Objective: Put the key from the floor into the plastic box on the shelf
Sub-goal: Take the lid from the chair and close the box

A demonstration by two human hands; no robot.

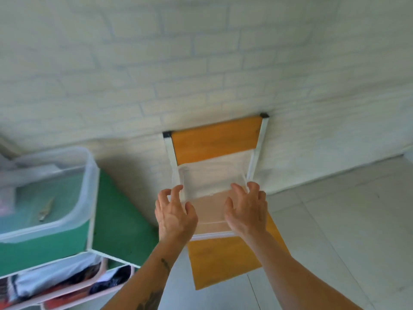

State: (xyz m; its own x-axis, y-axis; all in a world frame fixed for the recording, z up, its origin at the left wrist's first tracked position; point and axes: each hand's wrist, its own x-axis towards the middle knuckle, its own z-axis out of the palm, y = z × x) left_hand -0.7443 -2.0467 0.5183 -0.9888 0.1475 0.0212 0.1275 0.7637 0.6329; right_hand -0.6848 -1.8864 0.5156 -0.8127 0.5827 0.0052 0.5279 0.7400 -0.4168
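Observation:
A clear plastic box sits on the top board of an orange shelf with a white frame, against the brick wall. Its transparent lid looks raised at the far side. My left hand is at the box's left side with its fingers spread and curled, the fingertips at the lid's left edge. My right hand is at the box's right side, fingers apart, the tips at the lid's right corner. Neither hand clearly grips anything. No key is visible in either hand or in the box.
A green shelf unit stands to the left, carrying a large translucent bin with a small object inside. Below it, drawers hold folded clothes. Pale tiled floor extends to the right of the orange shelf.

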